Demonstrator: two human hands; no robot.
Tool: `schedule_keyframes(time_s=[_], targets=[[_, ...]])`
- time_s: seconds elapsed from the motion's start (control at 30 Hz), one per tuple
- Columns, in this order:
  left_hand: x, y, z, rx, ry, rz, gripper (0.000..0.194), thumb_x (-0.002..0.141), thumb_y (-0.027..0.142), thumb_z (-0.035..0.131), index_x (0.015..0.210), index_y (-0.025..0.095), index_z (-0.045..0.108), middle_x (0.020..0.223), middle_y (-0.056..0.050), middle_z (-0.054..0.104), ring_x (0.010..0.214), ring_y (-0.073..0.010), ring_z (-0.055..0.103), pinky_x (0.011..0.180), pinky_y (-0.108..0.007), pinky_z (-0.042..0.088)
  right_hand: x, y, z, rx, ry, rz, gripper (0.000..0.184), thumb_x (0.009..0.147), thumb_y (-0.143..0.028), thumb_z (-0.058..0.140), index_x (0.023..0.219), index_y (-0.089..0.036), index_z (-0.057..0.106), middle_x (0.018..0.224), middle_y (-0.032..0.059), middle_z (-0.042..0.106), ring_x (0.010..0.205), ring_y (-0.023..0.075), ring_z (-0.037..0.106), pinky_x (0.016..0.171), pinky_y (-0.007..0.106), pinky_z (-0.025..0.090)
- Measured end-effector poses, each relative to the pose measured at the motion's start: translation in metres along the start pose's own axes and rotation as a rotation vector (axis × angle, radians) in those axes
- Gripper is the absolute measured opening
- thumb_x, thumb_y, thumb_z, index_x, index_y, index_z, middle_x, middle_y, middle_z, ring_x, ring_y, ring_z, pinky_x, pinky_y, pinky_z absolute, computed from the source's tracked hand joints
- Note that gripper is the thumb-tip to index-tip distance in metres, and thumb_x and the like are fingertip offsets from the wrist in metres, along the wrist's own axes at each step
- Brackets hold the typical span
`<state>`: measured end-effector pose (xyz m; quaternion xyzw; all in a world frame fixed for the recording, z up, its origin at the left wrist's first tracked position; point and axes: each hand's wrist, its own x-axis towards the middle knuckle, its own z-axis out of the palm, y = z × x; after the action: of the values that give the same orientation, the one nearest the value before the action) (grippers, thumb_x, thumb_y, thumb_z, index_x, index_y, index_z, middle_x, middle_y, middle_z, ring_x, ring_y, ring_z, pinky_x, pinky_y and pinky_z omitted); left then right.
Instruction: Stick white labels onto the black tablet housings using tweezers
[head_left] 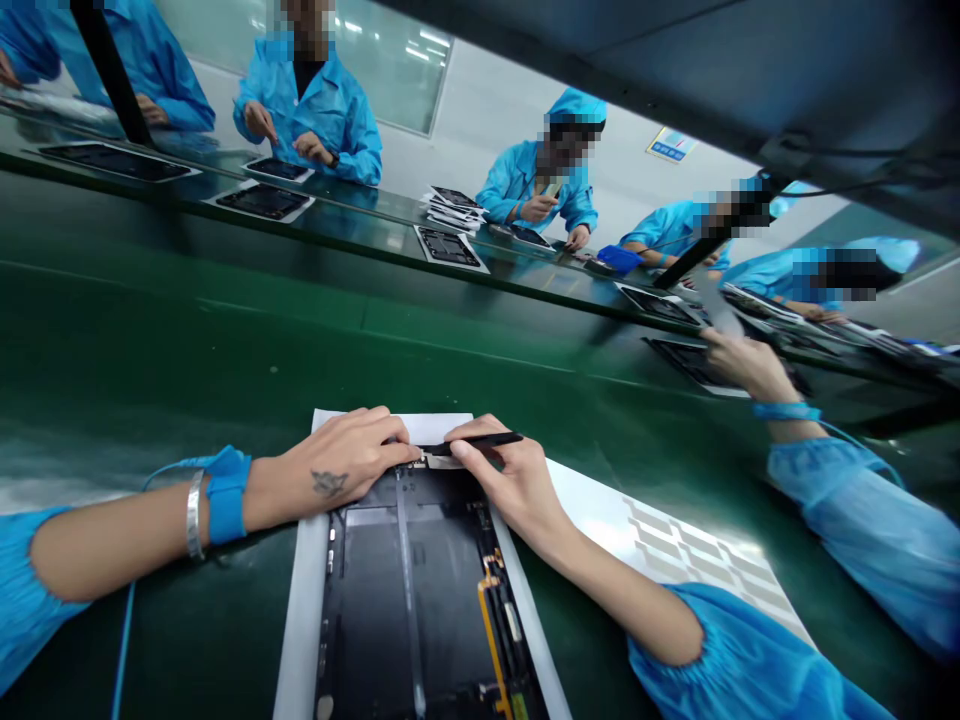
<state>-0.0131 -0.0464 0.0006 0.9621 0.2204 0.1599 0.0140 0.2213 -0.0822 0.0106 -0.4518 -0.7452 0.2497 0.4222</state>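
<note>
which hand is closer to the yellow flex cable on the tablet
Right. The right hand, holding a black spudger, sits at the top of the open tablet, just above the yellow flex cable. The left hand is farther away, beyond the right hand.

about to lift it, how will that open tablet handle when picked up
The open tablet will likely feel stiff, since it lies dead flat on the white sheet. It looks fragile, though: the yellow flex strip sits exposed along one side. Being flat, it probably won't roll.

Head-worn view, close, facing forward and down
</note>
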Motion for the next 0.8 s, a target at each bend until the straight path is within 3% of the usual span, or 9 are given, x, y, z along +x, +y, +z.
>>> schedule_keyframes(time_s=[0.3,0.53,0.8], targets=[[0.0007,0.0016,-0.0001,0.001,-0.010,-0.012,0.038,0.094,0.003,0.041,0.118,0.019,0.064,0.103,-0.007,0.065,0.086,-0.0186,0.055,0.074,-0.030,0.048,-0.0027,-0.0001,0.0003,-0.060,-0.015,-0.053,0.026,0.097,-0.041,0.056,0.087,-0.024,0.072,0.083,0.0056,0.073,0.081,0.0227,0.065,0.075,0.036,0.051],[0.0002,0.0010,0.0010,0.024,0.012,-0.003,0.035,0.095,0.003,0.041,0.114,0.019,0.065,0.104,-0.006,0.065,0.085,-0.0191,0.054,0.073,-0.031,0.046,-0.0049,0.0021,-0.0001,-0.047,-0.058,-0.239,0.016,0.096,-0.029,0.058,0.093,-0.024,0.073,0.082,0.0059,0.072,0.079,0.0227,0.064,0.076,0.040,0.051],[0.0008,0.0012,-0.0018,0.018,-0.010,-0.009,0.035,0.095,0.004,0.040,0.116,0.019,0.064,0.104,-0.006,0.065,0.084,-0.0180,0.054,0.073,-0.029,0.047,-0.0049,0.0013,-0.0006,-0.026,-0.036,-0.157,0.018,0.097,-0.032,0.058,0.092,-0.024,0.073,0.082,0.0050,0.072,0.079,0.0220,0.064,0.076,0.037,0.051]])
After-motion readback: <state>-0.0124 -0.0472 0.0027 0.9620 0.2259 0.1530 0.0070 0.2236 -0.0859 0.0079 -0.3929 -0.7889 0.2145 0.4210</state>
